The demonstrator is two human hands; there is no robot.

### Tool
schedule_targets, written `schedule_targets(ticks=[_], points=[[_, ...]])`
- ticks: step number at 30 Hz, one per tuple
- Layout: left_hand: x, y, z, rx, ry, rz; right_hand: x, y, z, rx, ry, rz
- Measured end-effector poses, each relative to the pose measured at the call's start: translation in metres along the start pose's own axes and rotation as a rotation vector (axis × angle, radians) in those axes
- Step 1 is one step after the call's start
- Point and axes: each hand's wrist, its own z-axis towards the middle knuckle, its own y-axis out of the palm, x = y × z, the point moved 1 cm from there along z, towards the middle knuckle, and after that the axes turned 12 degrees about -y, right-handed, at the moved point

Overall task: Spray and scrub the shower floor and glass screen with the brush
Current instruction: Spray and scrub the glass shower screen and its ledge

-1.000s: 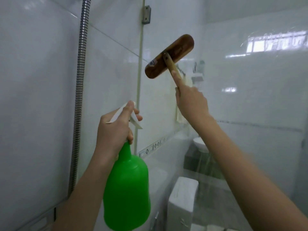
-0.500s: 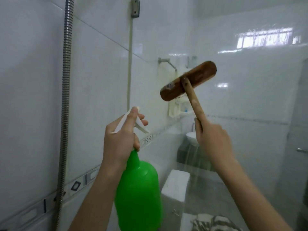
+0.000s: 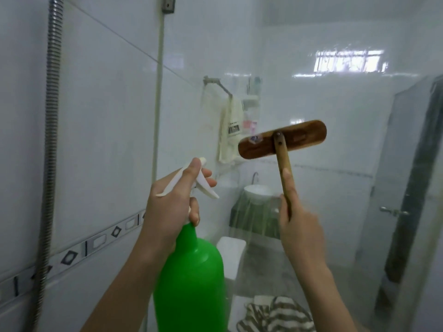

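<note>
My left hand [image 3: 171, 207] grips the white trigger head of a green spray bottle [image 3: 191, 281], held upright at centre with a finger on the trigger. My right hand [image 3: 297, 226] holds the wooden handle of a brush, index finger laid along the stick. The brown wooden brush head [image 3: 282, 139] lies nearly level against the glass screen [image 3: 335, 188], at about head height, right of the bottle. The shower floor is out of view.
A ribbed metal shower hose [image 3: 51, 140] hangs down the tiled wall at left. The screen's frame post [image 3: 158, 92] stands beside it. Through the glass show a hanging towel [image 3: 230, 130], a white basin [image 3: 257, 190], a toilet cistern [image 3: 231, 257] and a door [image 3: 407, 188].
My right hand has drawn the brush head down and to the right across the glass, and the head has turned closer to level. My left hand keeps the same hold on the bottle.
</note>
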Motion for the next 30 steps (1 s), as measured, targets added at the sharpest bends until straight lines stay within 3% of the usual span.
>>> schedule_targets(ticks=[2,8,14,22,27,30], points=[[-0.004,0.004,0.001,-0.018,-0.009,0.016,0.006,-0.004,0.001,0.016,-0.013,-0.001],[-0.016,0.024,0.007,-0.024,-0.043,0.048,0.004,-0.040,0.117,0.173,-0.074,-0.098],[-0.021,0.027,0.013,-0.056,-0.026,0.033,0.045,-0.022,-0.047,0.066,0.013,-0.107],[-0.035,0.053,0.021,-0.115,-0.045,0.036,0.060,-0.086,0.096,0.316,0.002,-0.125],[-0.047,0.061,0.023,-0.154,-0.014,0.050,0.068,-0.049,-0.048,0.185,0.107,-0.109],[-0.052,0.066,0.021,-0.182,0.023,0.037,0.074,-0.055,-0.043,0.169,0.127,-0.085]])
